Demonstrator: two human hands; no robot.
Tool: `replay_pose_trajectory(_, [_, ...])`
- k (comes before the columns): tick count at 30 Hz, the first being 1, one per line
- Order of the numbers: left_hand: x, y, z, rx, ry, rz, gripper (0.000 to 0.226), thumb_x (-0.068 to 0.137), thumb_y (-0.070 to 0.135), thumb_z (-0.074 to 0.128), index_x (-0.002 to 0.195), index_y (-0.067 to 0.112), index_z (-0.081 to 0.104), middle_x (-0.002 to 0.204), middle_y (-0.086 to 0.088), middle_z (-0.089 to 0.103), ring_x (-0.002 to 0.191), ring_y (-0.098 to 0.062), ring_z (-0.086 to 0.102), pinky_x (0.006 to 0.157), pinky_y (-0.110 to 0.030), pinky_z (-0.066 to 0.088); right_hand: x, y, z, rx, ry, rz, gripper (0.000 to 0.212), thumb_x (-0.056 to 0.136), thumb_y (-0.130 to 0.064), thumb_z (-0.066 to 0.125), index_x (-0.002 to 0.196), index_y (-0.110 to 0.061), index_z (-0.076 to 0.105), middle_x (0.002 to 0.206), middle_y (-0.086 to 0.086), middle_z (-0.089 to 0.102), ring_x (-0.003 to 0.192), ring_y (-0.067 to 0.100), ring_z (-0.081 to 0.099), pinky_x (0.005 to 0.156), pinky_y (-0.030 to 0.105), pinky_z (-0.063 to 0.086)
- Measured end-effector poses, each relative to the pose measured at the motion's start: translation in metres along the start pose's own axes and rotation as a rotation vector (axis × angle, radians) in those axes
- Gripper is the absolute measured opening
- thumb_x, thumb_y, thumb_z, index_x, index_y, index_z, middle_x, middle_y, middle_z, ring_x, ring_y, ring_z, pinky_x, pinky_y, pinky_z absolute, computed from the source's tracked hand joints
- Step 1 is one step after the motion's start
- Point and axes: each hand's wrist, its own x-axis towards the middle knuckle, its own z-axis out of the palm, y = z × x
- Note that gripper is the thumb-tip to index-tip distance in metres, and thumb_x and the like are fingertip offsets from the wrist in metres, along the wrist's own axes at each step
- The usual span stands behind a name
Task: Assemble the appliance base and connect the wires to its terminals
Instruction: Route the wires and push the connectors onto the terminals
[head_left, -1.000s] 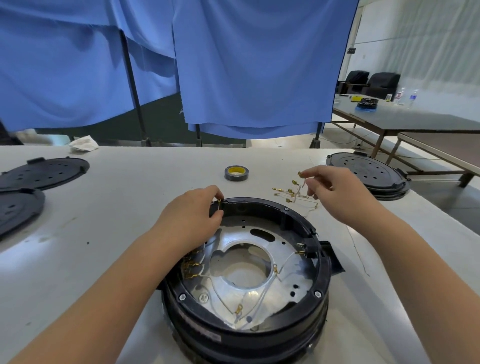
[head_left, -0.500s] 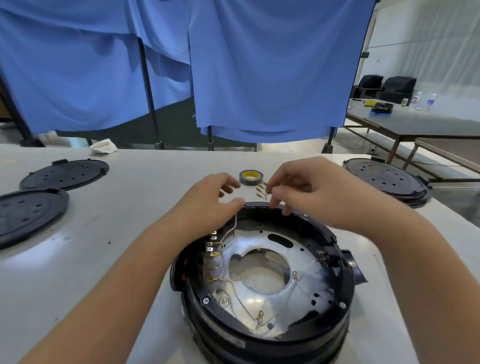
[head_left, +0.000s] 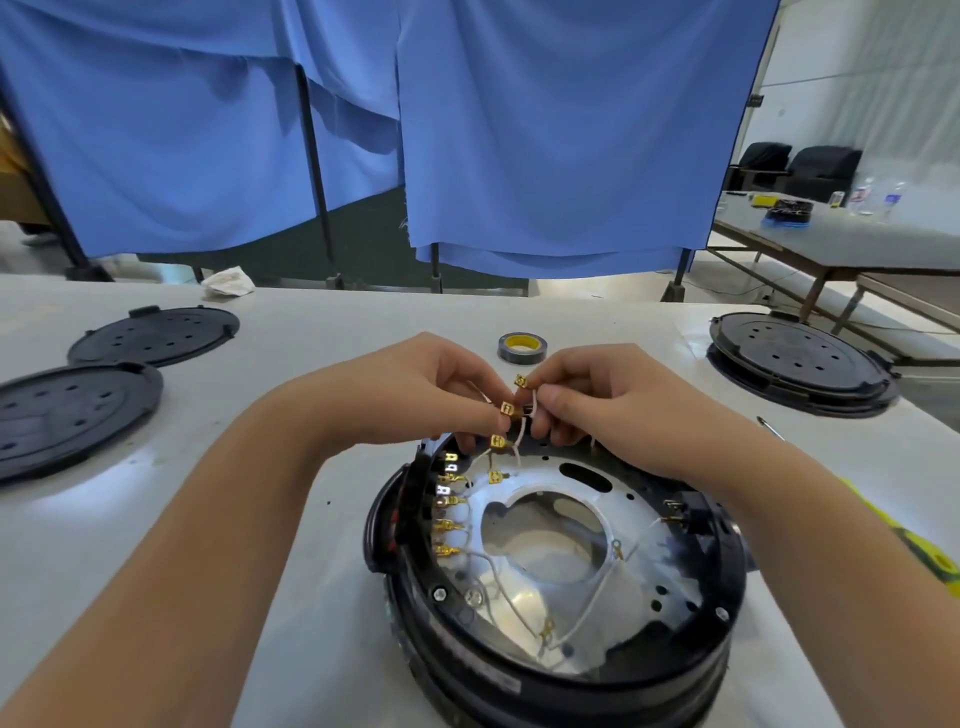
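My left hand (head_left: 415, 389) and right hand (head_left: 597, 410) meet over the far rim of the appliance base (head_left: 561, 670), and their fingertips cover the point where the thin white wires (head_left: 519, 436) bunch, so I can't tell which strand each pinches. The base's near edge runs off the bottom of the frame. On the far right table (head_left: 852, 244), bottles and a dark object are too small and blurred to identify.

roll of tape (head_left: 522, 347), crumpled cloth (head_left: 228, 281), blue curtains (head_left: 561, 130)
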Motion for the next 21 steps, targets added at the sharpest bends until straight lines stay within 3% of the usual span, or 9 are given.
replay_pose_trajectory(4, [-0.002,0.004,0.001,0.025,-0.035,-0.025,0.01,0.091,0.018,0.065,0.1,0.021,0.069,0.078,0.004,0.077,0.065,-0.003,0.066,0.059,-0.012,0.047,0.001,0.002,0.002,0.07,0.007,0.048,0.019,0.096,-0.013,0.053,0.089,-0.024,0.067,0.068,-0.007,0.071,0.064,0.002,0.063,0.065,0.015,0.05])
replay_pose_trajectory(8, [-0.003,0.002,0.0,0.034,-0.021,-0.016,0.014,0.093,0.014,0.06,0.093,0.02,0.073,0.079,0.001,0.076,0.066,-0.007,0.066,0.074,-0.029,0.048,-0.002,0.004,0.0,0.056,0.026,0.057,0.012,0.095,-0.016,0.056,0.094,-0.024,0.065,0.071,-0.006,0.073,0.061,0.0,0.063,0.062,0.011,0.049])
replay_pose_trajectory(12, [-0.001,-0.003,-0.002,0.058,-0.012,-0.048,0.013,0.094,0.02,0.061,0.09,0.022,0.073,0.082,0.003,0.076,0.067,-0.005,0.066,0.066,-0.024,0.047,-0.001,0.006,0.004,0.025,-0.003,0.121,0.009,0.094,-0.015,0.056,0.094,-0.02,0.063,0.073,-0.005,0.074,0.06,0.002,0.061,0.065,0.021,0.053])
replay_pose_trajectory(16, [0.002,-0.013,-0.009,0.187,0.077,-0.134,0.017,0.09,0.034,0.065,0.083,0.021,0.072,0.07,0.006,0.073,0.061,-0.002,0.064,0.061,-0.024,0.044,0.003,0.007,0.015,-0.013,-0.047,0.157,0.012,0.093,-0.01,0.055,0.09,-0.019,0.063,0.07,-0.005,0.074,0.046,-0.003,0.052,0.045,0.009,0.04])
replay_pose_trajectory(21, [0.003,-0.03,-0.018,0.344,0.081,-0.289,0.028,0.092,0.042,0.061,0.078,0.018,0.068,0.056,0.012,0.066,0.055,0.0,0.063,0.058,-0.023,0.044,0.007,0.013,0.025,-0.117,-0.072,0.188,0.01,0.092,-0.022,0.059,0.085,-0.022,0.066,0.068,-0.012,0.073,0.05,0.005,0.048,0.048,0.014,0.041])
